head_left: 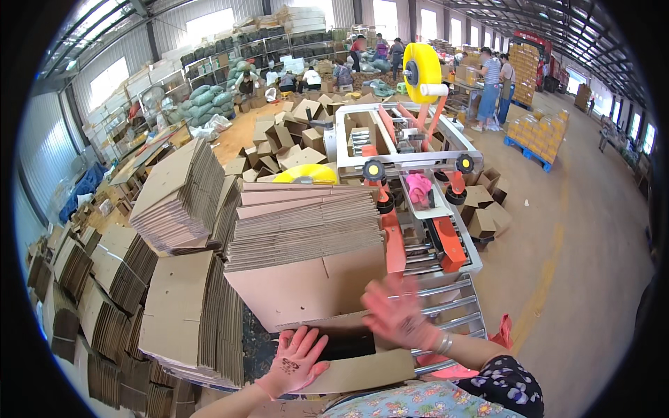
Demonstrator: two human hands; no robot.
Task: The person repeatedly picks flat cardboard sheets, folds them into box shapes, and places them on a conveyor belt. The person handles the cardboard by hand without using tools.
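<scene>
Right in front of me lies an opened-out cardboard box (369,371), its flaps raised around a dark inside. My left hand (294,361), in a pink glove, rests with stretched fingers at the box's left side. Above its right side is my right hand (398,315), also gloved in pink, slightly blurred, fingers apart and holding nothing. Just beyond the box a thick stack of flattened cartons (306,268) stands on edge. To the right run the metal rollers (449,304) of a carton-sealing machine (408,157), which carries a yellow tape roll (421,72).
More flat carton stacks (174,306) crowd the left. A pink cloth (418,187) lies on the machine. Formed boxes (481,212) sit on the floor beside it. Farther right stands a blue pallet (527,153) of goods. Several people work at the back.
</scene>
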